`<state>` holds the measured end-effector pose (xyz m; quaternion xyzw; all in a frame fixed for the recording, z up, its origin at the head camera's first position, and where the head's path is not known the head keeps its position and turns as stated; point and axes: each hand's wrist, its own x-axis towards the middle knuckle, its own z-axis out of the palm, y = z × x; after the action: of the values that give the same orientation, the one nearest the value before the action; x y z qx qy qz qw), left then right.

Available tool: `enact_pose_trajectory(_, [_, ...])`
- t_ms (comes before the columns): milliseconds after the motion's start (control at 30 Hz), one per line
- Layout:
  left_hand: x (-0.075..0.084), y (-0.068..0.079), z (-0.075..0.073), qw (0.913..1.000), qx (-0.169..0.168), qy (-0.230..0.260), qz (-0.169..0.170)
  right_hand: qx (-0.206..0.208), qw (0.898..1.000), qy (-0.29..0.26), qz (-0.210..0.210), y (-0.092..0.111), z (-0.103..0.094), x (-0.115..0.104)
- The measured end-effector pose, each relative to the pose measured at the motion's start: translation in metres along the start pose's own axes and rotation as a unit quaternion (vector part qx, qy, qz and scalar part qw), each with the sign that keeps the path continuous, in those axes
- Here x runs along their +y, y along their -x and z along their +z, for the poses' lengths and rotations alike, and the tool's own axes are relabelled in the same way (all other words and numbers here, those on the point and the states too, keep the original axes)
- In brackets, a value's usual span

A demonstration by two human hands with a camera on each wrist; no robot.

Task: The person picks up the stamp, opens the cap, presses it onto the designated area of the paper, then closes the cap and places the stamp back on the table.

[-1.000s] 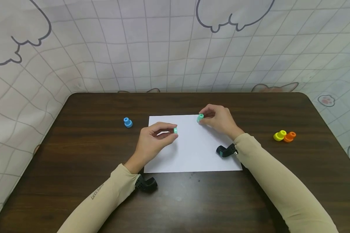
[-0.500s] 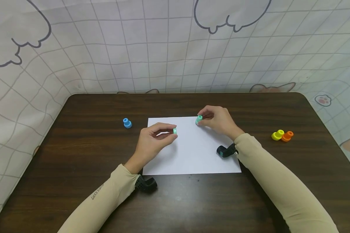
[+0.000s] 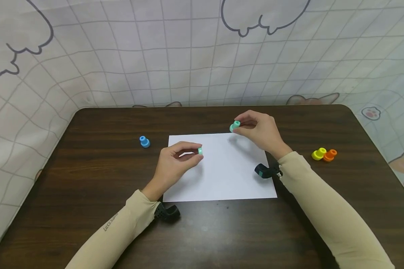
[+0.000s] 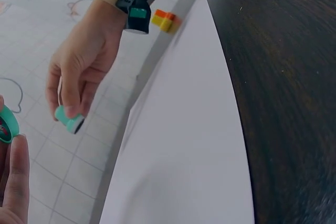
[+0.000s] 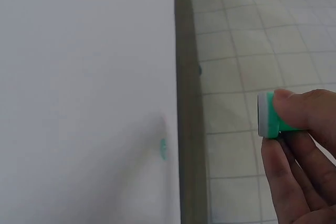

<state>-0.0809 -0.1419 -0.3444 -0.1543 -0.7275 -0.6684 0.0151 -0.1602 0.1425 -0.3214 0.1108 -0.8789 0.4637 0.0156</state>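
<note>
Green stamp (image 3: 234, 126) up in the air near the far edge of the white paper (image 3: 229, 172), pinched by the right hand (image 3: 263, 129); left hand (image 3: 176, 160) pinches a green cap (image 3: 200, 151).

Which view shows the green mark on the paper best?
Right wrist: the green mark shows close up near the edge of the paper, unobstructed by the green stamp in the right hand. I can't make it out in the head or left wrist view.
</note>
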Motion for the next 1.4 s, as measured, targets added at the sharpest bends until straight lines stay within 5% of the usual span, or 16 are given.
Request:
enact_pose_trajectory(533, [0.003, 0.009, -0.005, 0.9999, -0.008, -0.007, -0.012, -0.021, 0.99, -0.139, 0.013, 0.04, 0.004, -0.006])
enact_pose_trajectory(867, [0.01, 0.018, -0.004, 0.9993, -0.024, 0.011, -0.024, -0.074, 0.96, -0.262, 0.07, 0.071, 0.019, -0.015])
enact_pose_trajectory(1400, [0.012, 0.037, 0.009, 0.9958, -0.064, 0.031, -0.057, -0.114, 0.932, -0.332, 0.092, 0.101, 0.037, -0.033])
